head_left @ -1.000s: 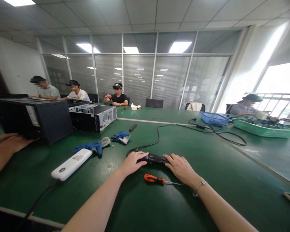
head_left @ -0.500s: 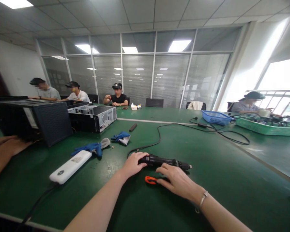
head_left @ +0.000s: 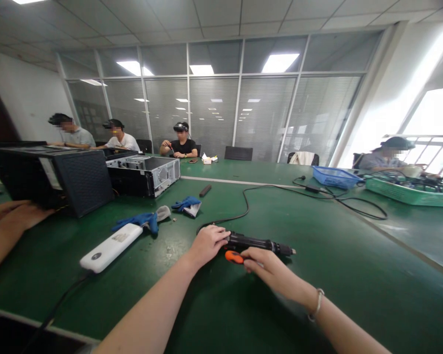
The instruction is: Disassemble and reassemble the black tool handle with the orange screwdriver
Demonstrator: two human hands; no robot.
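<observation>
A black electric screwdriver (head_left: 256,242) lies on the green table, its bit end pointing right and its cord running off behind. My left hand (head_left: 208,242) is closed over its rear end, and the thumb is mostly hidden. Just in front of it, my right hand (head_left: 268,265) grips a small tool with an orange handle (head_left: 234,257) between thumb and fingers. The rest of that tool is hidden by the hand, so its kind cannot be made out. The orange end sits close to the screwdriver's body, near my left fingertips.
To the left are a white power bank-like block (head_left: 112,247) with a cable, blue-and-grey gloves (head_left: 187,205), and computer cases (head_left: 84,182) where another person's hands (head_left: 18,216) work. A blue basket (head_left: 335,178) and green basket (head_left: 409,191) stand right. Several people sit around.
My right hand has closed on the orange-handled tool and brought it up nearer the electric screwdriver. My left hand stays on the screwdriver's rear end. The view has shifted slightly.
</observation>
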